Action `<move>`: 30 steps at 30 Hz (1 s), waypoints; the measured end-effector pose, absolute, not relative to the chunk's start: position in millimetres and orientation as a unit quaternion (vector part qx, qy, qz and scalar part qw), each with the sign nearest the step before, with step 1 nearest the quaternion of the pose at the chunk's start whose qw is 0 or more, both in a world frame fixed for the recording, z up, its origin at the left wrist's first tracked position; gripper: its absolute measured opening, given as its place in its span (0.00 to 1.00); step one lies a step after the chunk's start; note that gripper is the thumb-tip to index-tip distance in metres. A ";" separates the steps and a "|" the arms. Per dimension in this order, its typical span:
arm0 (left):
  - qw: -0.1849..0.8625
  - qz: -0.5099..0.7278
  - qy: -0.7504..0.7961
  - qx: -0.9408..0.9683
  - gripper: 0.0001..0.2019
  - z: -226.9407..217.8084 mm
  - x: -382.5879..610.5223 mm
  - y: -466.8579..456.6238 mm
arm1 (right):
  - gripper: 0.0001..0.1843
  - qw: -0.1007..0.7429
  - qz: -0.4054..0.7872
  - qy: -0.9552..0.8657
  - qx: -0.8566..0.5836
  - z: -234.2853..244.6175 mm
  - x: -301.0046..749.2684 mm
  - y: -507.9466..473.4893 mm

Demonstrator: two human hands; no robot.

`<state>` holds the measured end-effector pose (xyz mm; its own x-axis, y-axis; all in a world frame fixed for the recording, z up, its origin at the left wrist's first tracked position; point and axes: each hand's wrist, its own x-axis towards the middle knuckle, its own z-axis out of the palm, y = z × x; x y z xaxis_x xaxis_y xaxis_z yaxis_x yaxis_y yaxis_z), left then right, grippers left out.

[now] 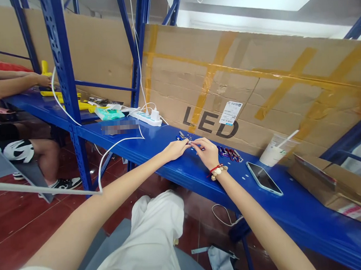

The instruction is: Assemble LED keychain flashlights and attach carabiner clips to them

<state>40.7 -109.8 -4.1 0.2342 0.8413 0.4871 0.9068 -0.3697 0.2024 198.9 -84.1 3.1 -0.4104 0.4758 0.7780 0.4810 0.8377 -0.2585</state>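
Observation:
My left hand [175, 149] and my right hand [208, 151] meet above the blue shelf [157, 146], fingertips pinched together. Between them is a small shiny metal piece [190, 142], too small to name and mostly covered by the fingers. Just behind my left fingertips lie blue and silver metal pieces [182, 136], perhaps small clips. To the right of my right hand, a row of red, purple and blue metal clips [230, 153] rests on the shelf, partly hidden by that hand. A beaded bracelet and a red cord circle my right wrist.
A phone [264, 178], a plastic cup with a straw [274, 152] and an open cardboard box [348, 182] stand to the right. Leftward are a power strip [146, 117], a white cable [120, 141], a teal packet [109, 113] and yellow pieces [82, 106]. Another person's arms [12, 83] reach in.

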 end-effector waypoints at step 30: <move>0.194 -0.158 -0.514 -0.820 0.17 -1.7 48.8 -109.5 | 0.13 0.268 -0.055 -0.874 -0.402 -6.2 227.9 -37.9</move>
<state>48.8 -109.5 -1.7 0.4208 0.7822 0.4595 0.9052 -0.3955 -0.1557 227.9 -37.9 -6.2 -0.5329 0.6728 0.5132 0.7319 0.6709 -0.1196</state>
